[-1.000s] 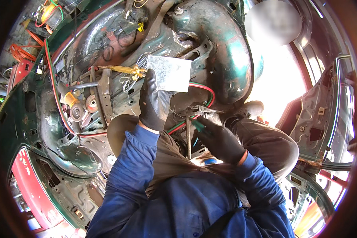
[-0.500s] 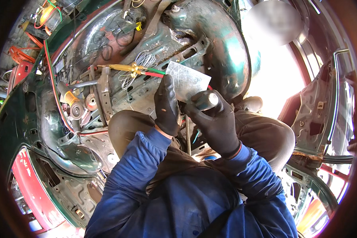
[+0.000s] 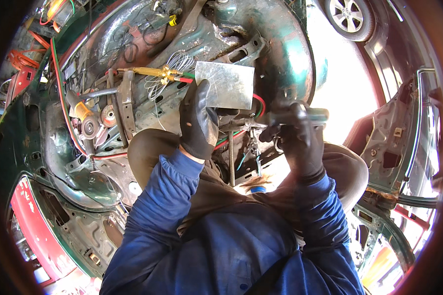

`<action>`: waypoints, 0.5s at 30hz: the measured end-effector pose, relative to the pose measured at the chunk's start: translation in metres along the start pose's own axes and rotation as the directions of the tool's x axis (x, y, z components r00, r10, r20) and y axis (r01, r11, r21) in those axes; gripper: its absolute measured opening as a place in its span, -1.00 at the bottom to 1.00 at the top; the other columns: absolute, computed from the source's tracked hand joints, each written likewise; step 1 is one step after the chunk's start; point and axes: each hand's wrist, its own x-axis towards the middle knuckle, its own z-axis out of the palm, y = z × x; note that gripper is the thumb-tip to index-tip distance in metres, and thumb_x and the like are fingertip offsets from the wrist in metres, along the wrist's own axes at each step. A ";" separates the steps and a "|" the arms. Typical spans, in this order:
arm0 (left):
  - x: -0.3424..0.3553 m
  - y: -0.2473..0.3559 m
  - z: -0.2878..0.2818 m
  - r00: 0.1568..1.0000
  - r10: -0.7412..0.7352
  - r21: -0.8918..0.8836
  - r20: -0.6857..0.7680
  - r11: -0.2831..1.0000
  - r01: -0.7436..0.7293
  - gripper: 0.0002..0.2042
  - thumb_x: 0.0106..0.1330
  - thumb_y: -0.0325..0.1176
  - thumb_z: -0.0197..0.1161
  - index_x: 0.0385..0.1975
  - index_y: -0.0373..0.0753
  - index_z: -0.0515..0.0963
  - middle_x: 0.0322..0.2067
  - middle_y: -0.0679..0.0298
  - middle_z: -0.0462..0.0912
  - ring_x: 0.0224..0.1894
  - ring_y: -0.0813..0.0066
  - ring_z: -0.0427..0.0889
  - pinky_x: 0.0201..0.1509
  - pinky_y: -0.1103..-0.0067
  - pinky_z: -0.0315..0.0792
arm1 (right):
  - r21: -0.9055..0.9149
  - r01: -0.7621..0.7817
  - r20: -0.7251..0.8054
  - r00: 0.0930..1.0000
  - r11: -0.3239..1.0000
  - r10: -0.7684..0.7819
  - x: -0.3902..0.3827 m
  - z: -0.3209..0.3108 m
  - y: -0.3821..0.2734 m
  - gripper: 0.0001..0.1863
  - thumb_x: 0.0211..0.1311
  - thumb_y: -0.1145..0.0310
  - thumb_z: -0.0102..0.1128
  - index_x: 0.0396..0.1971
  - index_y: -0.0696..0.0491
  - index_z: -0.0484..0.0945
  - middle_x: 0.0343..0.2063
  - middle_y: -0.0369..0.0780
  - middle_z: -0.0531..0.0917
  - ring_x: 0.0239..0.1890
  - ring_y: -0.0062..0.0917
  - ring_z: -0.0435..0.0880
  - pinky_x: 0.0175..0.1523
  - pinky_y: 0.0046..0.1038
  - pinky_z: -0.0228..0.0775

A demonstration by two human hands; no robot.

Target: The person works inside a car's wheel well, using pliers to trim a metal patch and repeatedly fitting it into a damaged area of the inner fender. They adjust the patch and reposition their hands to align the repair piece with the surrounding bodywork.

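Sheet metal (image 3: 226,84), flat, grey and roughly square, is held up above the lap, slightly left of the right hand's tool. Its left edge is gripped by the gloved left hand (image 3: 198,115), the thumb being pressed along the upper face; the remaining fingers are mostly hidden, so their spread cannot be told. By the gloved right hand (image 3: 300,140), well apart from the sheet, a cylindrical tool (image 3: 319,116) is clasped, the fingers being curled closely around it. Both tool and fingertips are blurred, and the tool's kind cannot be made out. Part of a red and green hose (image 3: 259,105) is covered by the sheet, and the crossed legs are partly hidden by the forearms. Beyond the sheet, a loose coil of wire (image 3: 174,71) and a brass torch (image 3: 147,71) are laid on a worn, green-painted car body (image 3: 285,49), stained with rust. Farther left, a hammer (image 3: 128,93) and a yellow angle grinder (image 3: 86,120) are set down. At the upper right, a car wheel (image 3: 349,17) is seen beside brightly lit ground, cut off by the frame's top edge
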 end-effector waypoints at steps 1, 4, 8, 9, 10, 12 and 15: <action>-0.005 -0.017 -0.006 0.981 0.192 0.309 0.023 0.932 -0.190 -0.65 0.74 -0.22 0.07 0.37 -0.21 0.51 0.23 0.16 0.67 0.26 0.27 0.73 0.31 0.29 0.67 | 0.086 0.020 0.037 0.999 0.996 -0.023 0.000 0.003 -0.004 -0.46 0.69 0.02 0.19 0.16 0.28 0.64 -0.24 -0.08 0.82 -0.23 -0.36 0.86 -0.24 -0.35 0.75; -0.012 -0.031 -0.020 0.949 0.277 0.514 0.151 0.798 -0.315 -0.69 0.71 -0.39 0.10 0.35 -0.27 0.52 0.25 0.13 0.64 0.26 0.26 0.72 0.35 0.31 0.66 | 0.011 0.016 0.111 0.994 1.000 -0.017 0.001 0.009 -0.021 -0.32 0.69 -0.09 0.16 0.37 0.27 0.50 -0.08 0.02 0.81 -0.17 -0.25 0.86 -0.08 -0.26 0.76; -0.004 0.001 0.004 0.985 0.108 0.037 0.136 0.993 -0.114 -0.76 0.69 -0.45 0.09 0.21 -0.30 0.60 0.03 0.22 0.68 -0.23 0.55 0.60 -0.21 0.59 0.49 | 0.097 0.052 0.053 0.997 0.994 -0.057 0.000 0.007 -0.022 -0.56 0.56 0.28 0.38 0.25 0.21 0.56 0.00 -0.03 0.80 0.01 -0.31 0.85 0.15 -0.26 0.74; -0.005 0.006 0.007 0.973 0.183 0.154 0.139 0.967 -0.204 -0.77 0.69 -0.42 0.09 0.17 -0.30 0.62 -0.04 0.25 0.70 -0.35 0.63 0.55 -0.34 0.64 0.45 | 0.119 0.068 -0.005 0.998 0.991 -0.068 0.000 0.010 -0.022 -0.60 0.50 0.39 0.43 0.20 0.23 0.59 -0.01 -0.04 0.82 0.03 -0.34 0.85 0.17 -0.30 0.73; -0.006 0.012 0.009 0.956 0.258 0.271 0.140 0.919 -0.287 -0.77 0.70 -0.40 0.08 0.13 -0.31 0.64 -0.11 0.27 0.72 -0.48 0.72 0.51 -0.46 0.69 0.40 | 0.134 0.036 -0.065 0.998 0.990 -0.027 0.000 0.011 -0.024 -0.61 0.42 0.47 0.50 0.16 0.18 0.59 -0.05 -0.13 0.81 0.02 -0.43 0.83 0.17 -0.38 0.69; -0.009 0.023 0.010 0.954 0.263 0.375 0.142 0.878 -0.298 -0.78 0.69 -0.43 0.09 0.14 -0.30 0.63 -0.11 0.25 0.72 -0.49 0.67 0.51 -0.44 0.65 0.43 | 0.053 0.052 -0.060 0.997 0.997 -0.049 0.003 0.006 -0.022 -0.63 0.42 0.45 0.51 0.12 0.16 0.60 -0.08 -0.17 0.80 -0.01 -0.48 0.81 0.14 -0.42 0.67; -0.006 0.020 0.006 0.909 0.358 0.465 0.215 0.780 -0.418 -0.72 0.60 -0.54 0.13 0.21 -0.30 0.60 0.00 0.13 0.71 -0.30 0.44 0.63 -0.23 0.53 0.55 | 0.004 0.067 -0.116 0.991 0.998 -0.066 0.006 0.001 -0.018 -0.67 0.43 0.37 0.54 0.06 0.17 0.66 -0.14 -0.20 0.81 -0.09 -0.56 0.80 0.08 -0.48 0.65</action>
